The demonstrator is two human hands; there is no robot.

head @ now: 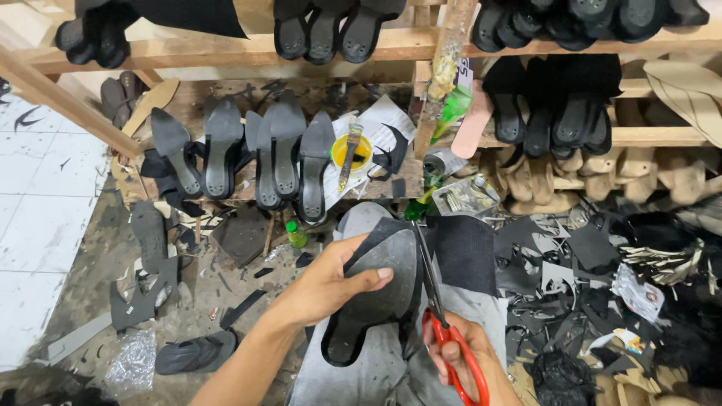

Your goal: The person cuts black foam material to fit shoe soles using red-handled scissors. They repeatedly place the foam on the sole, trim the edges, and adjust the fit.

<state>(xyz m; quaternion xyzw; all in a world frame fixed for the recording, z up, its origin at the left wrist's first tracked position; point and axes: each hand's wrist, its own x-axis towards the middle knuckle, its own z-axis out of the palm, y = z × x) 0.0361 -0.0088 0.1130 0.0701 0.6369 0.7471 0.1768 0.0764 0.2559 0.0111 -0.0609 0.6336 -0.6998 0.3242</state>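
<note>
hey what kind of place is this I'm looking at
Most likely a small shoemaking workshop: wooden racks hold rows of black soles, black offcuts litter the floor, and red-handled scissors trim a sole.

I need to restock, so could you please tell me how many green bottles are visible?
3: a small green bottle on the floor, a second bottle beyond the scissors, a third bottle against the wooden post. Clutter may hide more.

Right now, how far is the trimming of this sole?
Done: finished black soles stand on the shelf. In hand: the left hand holds a black sole; the right hand works red-handled scissors along its right edge. Left: excess black material beside the blades.
</note>
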